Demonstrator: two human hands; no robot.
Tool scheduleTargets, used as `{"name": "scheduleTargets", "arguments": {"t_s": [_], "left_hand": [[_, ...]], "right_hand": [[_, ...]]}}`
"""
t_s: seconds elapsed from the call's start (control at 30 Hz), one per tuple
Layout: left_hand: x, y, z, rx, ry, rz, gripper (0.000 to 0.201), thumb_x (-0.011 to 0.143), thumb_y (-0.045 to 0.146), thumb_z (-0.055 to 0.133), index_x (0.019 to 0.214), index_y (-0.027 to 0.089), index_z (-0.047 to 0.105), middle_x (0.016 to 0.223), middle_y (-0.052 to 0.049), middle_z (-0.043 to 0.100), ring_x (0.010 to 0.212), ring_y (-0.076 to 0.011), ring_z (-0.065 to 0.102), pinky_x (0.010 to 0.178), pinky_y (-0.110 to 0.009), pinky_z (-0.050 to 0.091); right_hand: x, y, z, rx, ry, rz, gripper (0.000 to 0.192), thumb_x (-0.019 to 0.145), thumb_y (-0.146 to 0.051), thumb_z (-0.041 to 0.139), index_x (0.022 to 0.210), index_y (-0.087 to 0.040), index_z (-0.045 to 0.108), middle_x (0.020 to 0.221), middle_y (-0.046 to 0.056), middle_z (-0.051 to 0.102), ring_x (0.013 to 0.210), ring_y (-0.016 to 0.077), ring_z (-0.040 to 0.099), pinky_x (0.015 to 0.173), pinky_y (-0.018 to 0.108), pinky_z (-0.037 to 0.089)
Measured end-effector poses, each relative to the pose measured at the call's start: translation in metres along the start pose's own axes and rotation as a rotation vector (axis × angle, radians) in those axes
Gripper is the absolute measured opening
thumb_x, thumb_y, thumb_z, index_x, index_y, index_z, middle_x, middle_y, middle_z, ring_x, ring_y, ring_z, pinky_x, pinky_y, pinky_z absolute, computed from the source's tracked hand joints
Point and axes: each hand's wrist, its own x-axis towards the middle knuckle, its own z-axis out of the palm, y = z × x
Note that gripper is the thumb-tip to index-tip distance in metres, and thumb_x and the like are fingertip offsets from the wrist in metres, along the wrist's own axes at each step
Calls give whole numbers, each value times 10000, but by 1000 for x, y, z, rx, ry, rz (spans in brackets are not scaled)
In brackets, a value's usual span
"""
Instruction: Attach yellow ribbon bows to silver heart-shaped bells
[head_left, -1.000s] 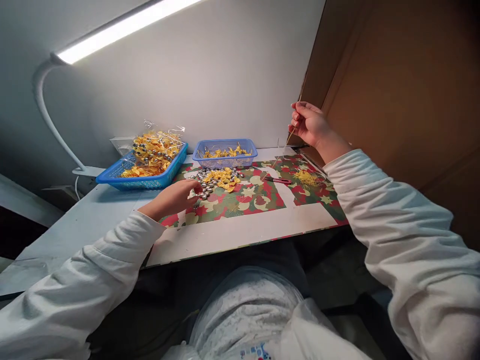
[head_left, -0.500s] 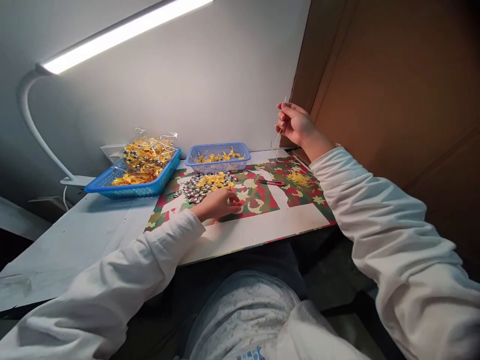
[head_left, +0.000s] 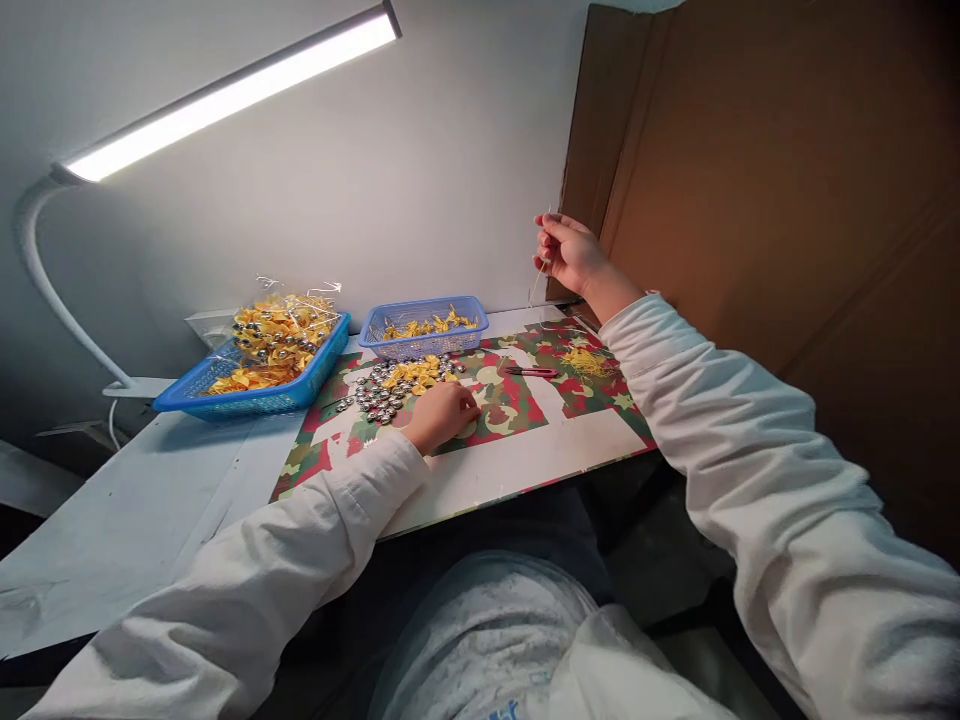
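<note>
Left hand point(head_left: 442, 413): palm down on the patterned mat point(head_left: 517, 400), fingers curled loosely, tips just beside the pile of silver bells and yellow bows point(head_left: 401, 382); any grip on a piece hidden under the fingers, cannot tell.
Right hand point(head_left: 568, 252): raised above the far right corner of the mat, fingers pinched on a thin needle point(head_left: 547, 228) pointing up, pale thread point(head_left: 534, 290) hanging down from it.
Snips point(head_left: 529, 371): red-handled, flat on the mat, between the two hands.
Yellow scraps point(head_left: 581, 360): small heap, right end of the mat.
Small blue basket point(head_left: 422, 327): behind the pile, yellow bows inside.
Large blue basket point(head_left: 251, 375): to the left, heaped with bagged bows and bells.
Desk lamp point(head_left: 225, 95): lit overhead.
</note>
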Motion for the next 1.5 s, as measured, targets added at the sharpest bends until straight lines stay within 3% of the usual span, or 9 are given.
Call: {"name": "scheduleTargets", "arguments": {"t_s": [0.2,0.37,0.6,0.9,1.3,1.5], "left_hand": [[-13,-23,-7,-218,-2,25,208,772,349,628,724,180,739,712,-39,706,617,-159,580,594,-263,392],[-33,-39,-22,-395,-149,-33,299,751,442,615,676,165,699,518,-6,633,481,-132,522,523,-248,375],[-43,-44,-35,-485,-275,-72,371,713,518,634,610,165,676,555,-24,667,501,-127,528,518,-240,374],[-38,-57,-44,-353,-281,-98,394,704,530,612,680,156,736,586,-19,649,499,-116,456,477,-239,313],[-24,-83,-38,-272,-294,-56,381,682,522,600,704,166,735,620,-18,645,560,-137,493,518,-247,342],[-22,-87,-41,-289,-270,-112,424,643,558,616,716,157,734,597,-15,634,554,-137,486,511,-244,342]], "right_hand": [[2,3,-7,98,76,40,164,923,-320,574,800,-217,541,557,-105,438,443,27,420,577,185,447],[6,11,-13,149,148,80,190,904,-346,606,781,-213,550,525,-109,457,443,27,459,593,181,464],[8,17,-12,213,194,77,186,887,-340,634,785,-202,560,647,-60,640,640,70,656,649,201,509],[11,18,-11,259,218,94,150,885,-301,638,790,-202,578,626,-72,638,616,62,659,659,202,526],[15,21,-15,266,246,22,149,882,-310,641,794,-205,582,701,-65,657,730,71,683,695,212,526],[17,18,-14,272,255,36,179,864,-308,663,755,-201,571,628,-79,608,617,51,631,676,201,519]]}}
